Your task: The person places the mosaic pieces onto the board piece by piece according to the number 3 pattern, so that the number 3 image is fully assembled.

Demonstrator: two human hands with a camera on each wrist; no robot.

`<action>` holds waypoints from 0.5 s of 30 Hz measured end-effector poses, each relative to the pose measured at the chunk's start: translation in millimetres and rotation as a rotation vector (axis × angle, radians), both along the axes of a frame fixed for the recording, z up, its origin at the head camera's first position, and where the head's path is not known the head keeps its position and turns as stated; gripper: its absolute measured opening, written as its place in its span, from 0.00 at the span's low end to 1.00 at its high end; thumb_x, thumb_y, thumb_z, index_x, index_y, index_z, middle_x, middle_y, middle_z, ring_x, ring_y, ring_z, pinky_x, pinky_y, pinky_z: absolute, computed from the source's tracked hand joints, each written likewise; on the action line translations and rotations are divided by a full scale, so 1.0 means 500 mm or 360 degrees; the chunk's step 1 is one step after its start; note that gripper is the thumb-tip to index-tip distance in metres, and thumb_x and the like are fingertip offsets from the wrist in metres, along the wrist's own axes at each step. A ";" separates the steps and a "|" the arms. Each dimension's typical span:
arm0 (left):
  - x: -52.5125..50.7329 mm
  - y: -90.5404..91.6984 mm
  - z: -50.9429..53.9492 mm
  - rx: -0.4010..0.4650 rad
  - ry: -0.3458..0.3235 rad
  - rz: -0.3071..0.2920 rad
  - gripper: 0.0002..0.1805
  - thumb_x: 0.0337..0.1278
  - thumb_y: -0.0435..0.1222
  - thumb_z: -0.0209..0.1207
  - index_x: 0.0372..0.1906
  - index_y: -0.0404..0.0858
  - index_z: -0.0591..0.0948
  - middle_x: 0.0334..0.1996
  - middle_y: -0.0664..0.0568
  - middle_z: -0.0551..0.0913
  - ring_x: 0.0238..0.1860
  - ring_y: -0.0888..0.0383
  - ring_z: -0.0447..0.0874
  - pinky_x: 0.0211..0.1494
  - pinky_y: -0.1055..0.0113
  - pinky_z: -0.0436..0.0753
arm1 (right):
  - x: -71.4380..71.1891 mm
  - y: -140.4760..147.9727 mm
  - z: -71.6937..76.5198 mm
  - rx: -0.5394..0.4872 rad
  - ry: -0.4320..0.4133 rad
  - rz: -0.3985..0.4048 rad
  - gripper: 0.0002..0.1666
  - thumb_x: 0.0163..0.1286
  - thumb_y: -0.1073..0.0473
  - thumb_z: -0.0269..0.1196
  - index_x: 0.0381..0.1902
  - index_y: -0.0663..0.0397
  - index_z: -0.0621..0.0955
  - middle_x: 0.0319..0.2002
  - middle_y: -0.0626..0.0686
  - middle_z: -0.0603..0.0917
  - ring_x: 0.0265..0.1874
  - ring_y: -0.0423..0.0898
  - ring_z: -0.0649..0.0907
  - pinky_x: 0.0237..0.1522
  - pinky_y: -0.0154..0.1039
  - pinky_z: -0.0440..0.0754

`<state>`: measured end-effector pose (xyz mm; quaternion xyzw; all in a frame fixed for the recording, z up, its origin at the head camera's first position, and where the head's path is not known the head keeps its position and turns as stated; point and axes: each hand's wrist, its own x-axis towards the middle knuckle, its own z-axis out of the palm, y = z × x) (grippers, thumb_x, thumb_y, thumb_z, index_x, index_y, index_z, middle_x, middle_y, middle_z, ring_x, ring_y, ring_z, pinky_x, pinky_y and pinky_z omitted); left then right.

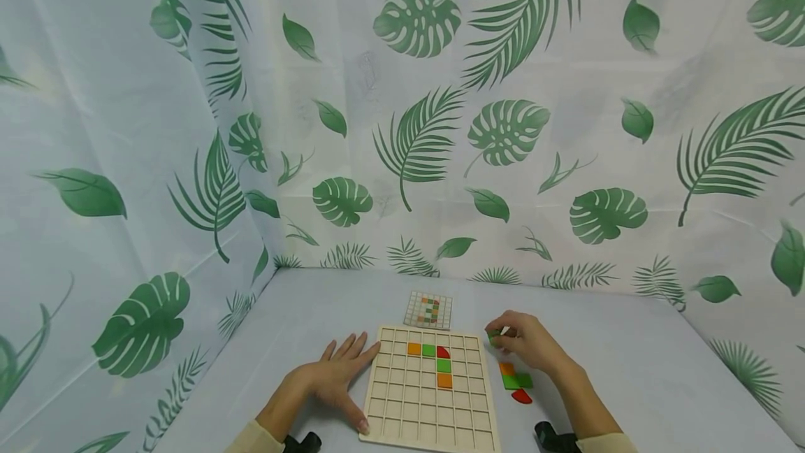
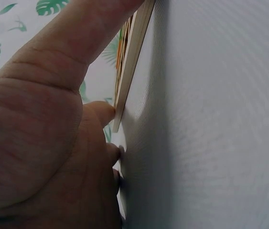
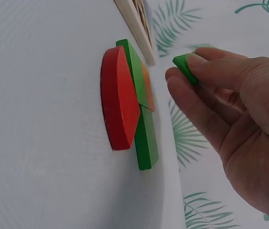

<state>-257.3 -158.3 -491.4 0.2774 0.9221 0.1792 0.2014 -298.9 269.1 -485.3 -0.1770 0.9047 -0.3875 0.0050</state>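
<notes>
A wooden grid board [image 1: 418, 407] lies on the table, bearing an orange square [image 1: 414, 349], green square [image 1: 429, 350] and red quarter-round piece [image 1: 443, 352] in a row, with a green and an orange square below the red one. The left hand [image 1: 333, 377] is spread at the board's left edge, its thumb and index finger touching it. Beyond the board's upper right corner, the right hand [image 1: 531, 344] pinches a green piece [image 3: 186, 68] between thumb and fingers, above the table.
Right of the board lie an orange piece [image 1: 506, 368], green pieces [image 1: 518, 381] and a red piece [image 1: 521, 396]. A small patterned card [image 1: 428, 310] sits behind the board. Leaf-printed cloth [image 1: 440, 159] hangs behind and at the left.
</notes>
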 end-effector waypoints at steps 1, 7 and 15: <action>0.000 0.000 0.000 -0.0001 0.0003 0.0001 0.75 0.36 0.65 0.79 0.86 0.51 0.45 0.86 0.40 0.38 0.86 0.38 0.32 0.82 0.32 0.36 | 0.000 -0.002 0.000 0.0008 0.0022 -0.0003 0.12 0.69 0.68 0.69 0.49 0.56 0.89 0.43 0.51 0.86 0.35 0.44 0.85 0.34 0.35 0.86; 0.001 0.001 -0.001 -0.0013 0.0010 0.0006 0.75 0.35 0.66 0.79 0.86 0.51 0.46 0.86 0.41 0.38 0.86 0.38 0.32 0.82 0.33 0.36 | 0.005 -0.023 0.005 0.0061 0.0082 -0.0085 0.17 0.62 0.71 0.73 0.50 0.57 0.89 0.42 0.47 0.86 0.38 0.43 0.84 0.39 0.33 0.86; -0.001 -0.001 -0.003 -0.0006 0.0012 0.0004 0.75 0.35 0.67 0.78 0.86 0.52 0.46 0.86 0.41 0.38 0.86 0.39 0.32 0.82 0.33 0.36 | 0.008 -0.046 0.012 0.0061 0.0083 -0.0150 0.17 0.62 0.66 0.76 0.50 0.55 0.87 0.41 0.47 0.88 0.35 0.42 0.84 0.37 0.33 0.86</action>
